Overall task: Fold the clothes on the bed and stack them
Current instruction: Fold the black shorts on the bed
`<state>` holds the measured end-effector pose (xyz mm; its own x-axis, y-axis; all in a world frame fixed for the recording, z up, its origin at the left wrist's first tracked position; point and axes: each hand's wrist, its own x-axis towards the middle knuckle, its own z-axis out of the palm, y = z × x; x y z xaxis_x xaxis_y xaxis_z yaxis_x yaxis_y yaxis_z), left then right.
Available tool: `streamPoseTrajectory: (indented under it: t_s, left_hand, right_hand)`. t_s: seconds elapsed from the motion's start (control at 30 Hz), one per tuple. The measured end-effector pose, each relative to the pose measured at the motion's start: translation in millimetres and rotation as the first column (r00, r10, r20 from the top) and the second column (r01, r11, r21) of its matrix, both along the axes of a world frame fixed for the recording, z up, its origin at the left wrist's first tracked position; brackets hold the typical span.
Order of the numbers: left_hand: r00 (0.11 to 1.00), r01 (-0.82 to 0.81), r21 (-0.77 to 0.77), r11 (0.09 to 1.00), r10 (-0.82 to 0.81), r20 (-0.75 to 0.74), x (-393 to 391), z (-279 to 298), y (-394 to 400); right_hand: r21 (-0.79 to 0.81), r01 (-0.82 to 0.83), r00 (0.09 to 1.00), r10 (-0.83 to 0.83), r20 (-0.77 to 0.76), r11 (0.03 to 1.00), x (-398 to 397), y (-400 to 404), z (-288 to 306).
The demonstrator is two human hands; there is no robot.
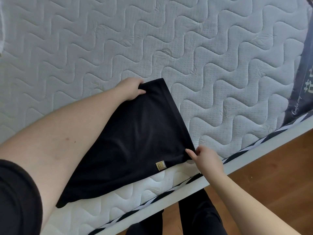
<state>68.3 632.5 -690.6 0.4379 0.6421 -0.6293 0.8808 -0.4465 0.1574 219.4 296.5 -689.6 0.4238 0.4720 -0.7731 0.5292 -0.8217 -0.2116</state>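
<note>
A black garment (135, 138) with a small gold label (160, 165) lies partly folded on the white quilted mattress (220, 68), near its front edge. My left hand (131, 89) grips the garment's far corner, thumb on top of the cloth. My right hand (205, 157) pinches the near right corner of the hemmed edge. The hem runs taut between both hands. My left forearm covers the garment's left side.
The mattress's striped piping and the white bed frame (245, 158) run diagonally at the lower right, with wooden floor (279, 175) beyond. A grey printed cloth (303, 78) hangs at the right edge. My dark-trousered legs (199, 216) stand against the frame.
</note>
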Motion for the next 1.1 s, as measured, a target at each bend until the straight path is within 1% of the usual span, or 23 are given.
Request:
streamPoseTrajectory:
  t_s: [0.13,0.2,0.27,0.33,0.4,0.5,0.6,0.67,0.73,0.77,0.83,0.9,0.97,1.03,1.1]
  left_hand:
    - [0.990,-0.066,0.128,0.990,0.050,0.128,-18,-5,-3]
    - [0.985,-0.099,0.150,0.984,0.075,0.157,-30,-5,-1]
    - [0.983,-0.113,0.153,0.982,0.088,0.160,-45,-3,1]
    - [0.981,-0.139,0.154,0.978,0.114,0.159,-63,-2,1]
    - [0.974,-0.194,0.133,0.972,0.174,0.146,-84,-3,1]
    - [0.939,-0.330,0.062,0.942,0.321,0.121,-112,-6,0]
    - [0.883,-0.455,0.009,0.891,0.449,0.138,-131,-8,-1]
    - [0.831,-0.529,-0.042,0.848,0.527,0.175,-137,-10,-4]
    - [0.776,-0.592,-0.082,0.802,0.594,0.212,-140,-9,-9]
    - [0.753,-0.614,-0.097,0.783,0.618,0.227,-141,-8,-12]
    - [0.750,-0.610,-0.079,0.789,0.606,0.265,-139,-4,-18]
    - [0.739,-0.592,-0.067,0.803,0.573,0.354,-140,5,-27]
    - [0.711,-0.562,-0.106,0.820,0.545,0.444,-142,17,-39]
    - [0.724,-0.507,-0.105,0.856,0.488,0.488,-144,29,-51]
    - [0.764,-0.454,-0.033,0.891,0.408,0.501,-148,36,-65]
  right_hand:
    - [-0.087,-0.139,0.988,0.145,0.059,0.986,6,5,3]
    - [-0.143,-0.196,0.976,0.207,0.070,0.970,10,10,7]
    - [-0.139,-0.202,0.972,0.216,0.096,0.970,13,15,11]
    - [-0.049,-0.164,0.973,0.170,0.155,0.985,15,22,16]
    - [0.072,-0.145,0.977,0.131,0.170,0.987,14,35,20]
    - [0.243,-0.154,0.986,0.133,0.103,0.958,12,65,19]
    - [0.387,-0.192,0.981,0.181,0.065,0.902,7,107,16]
    - [0.433,-0.229,0.973,0.212,0.088,0.872,5,139,15]
    - [0.440,-0.290,0.957,0.254,0.139,0.850,3,170,14]
    - [0.438,-0.332,0.943,0.285,0.171,0.835,1,184,14]
    - [0.418,-0.438,0.898,0.376,0.226,0.796,-1,209,15]
    - [0.374,-0.566,0.825,0.509,0.246,0.735,-5,230,14]
    - [0.318,-0.680,0.732,0.635,0.247,0.660,-8,247,12]
    - [0.248,-0.773,0.634,0.725,0.270,0.584,-11,257,8]
    - [0.189,-0.819,0.573,0.759,0.309,0.541,-15,261,5]
